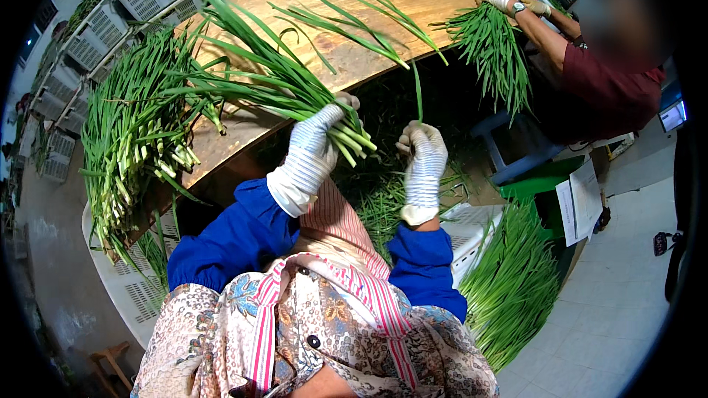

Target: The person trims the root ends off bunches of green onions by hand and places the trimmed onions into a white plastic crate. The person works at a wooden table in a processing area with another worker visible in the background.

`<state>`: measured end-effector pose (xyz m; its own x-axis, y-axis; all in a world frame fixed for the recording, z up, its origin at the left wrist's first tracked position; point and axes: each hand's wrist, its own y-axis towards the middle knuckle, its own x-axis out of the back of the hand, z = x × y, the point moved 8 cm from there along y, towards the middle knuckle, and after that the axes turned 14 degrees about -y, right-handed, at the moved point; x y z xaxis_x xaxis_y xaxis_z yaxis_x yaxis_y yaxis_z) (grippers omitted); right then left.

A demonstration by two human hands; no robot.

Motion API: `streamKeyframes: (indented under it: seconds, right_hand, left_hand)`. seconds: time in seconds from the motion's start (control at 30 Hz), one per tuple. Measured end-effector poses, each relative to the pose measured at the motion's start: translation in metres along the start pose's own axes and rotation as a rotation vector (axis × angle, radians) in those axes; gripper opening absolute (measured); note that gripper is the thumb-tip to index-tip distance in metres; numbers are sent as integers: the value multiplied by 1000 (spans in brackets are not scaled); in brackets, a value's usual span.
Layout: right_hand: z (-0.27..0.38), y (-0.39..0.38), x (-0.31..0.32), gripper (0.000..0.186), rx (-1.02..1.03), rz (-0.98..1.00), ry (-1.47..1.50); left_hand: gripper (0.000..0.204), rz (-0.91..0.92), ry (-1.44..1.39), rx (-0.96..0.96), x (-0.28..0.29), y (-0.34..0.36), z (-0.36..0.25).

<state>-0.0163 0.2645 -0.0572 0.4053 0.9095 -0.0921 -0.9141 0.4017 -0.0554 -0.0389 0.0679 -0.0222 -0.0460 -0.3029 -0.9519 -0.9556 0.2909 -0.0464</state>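
Item: bunch of green chives (295, 92), clamped in my left hand (310, 151), fingers wrapped tight near the cut ends; the leaves fan out over the near edge of the round wooden table (369, 7)

Item: single chive stalk (417, 92), pinched upright between thumb and fingertips of my right hand (422, 158), just beside the bunch, off the table's near edge

Handling, as I judge it: I keep the grip close to the stem ends and draw stalks singly, so nothing snaps

Nearby: loose chive heap (133, 133) at the left edge; co-worker's gloved hand (495, 0) at the far right edge
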Motion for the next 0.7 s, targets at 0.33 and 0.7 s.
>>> streamKeyframes:
  seconds: [0.33,0.7]
  right_hand:
    - [-17,-47,-55,23,407,575,-726]
    - [108,34,-28,24,1013,-128,-1145]
  left_hand:
    - [24,-29,-61,35,-17,-1,1]
    - [19,-50,27,-247,-19,-7,-64]
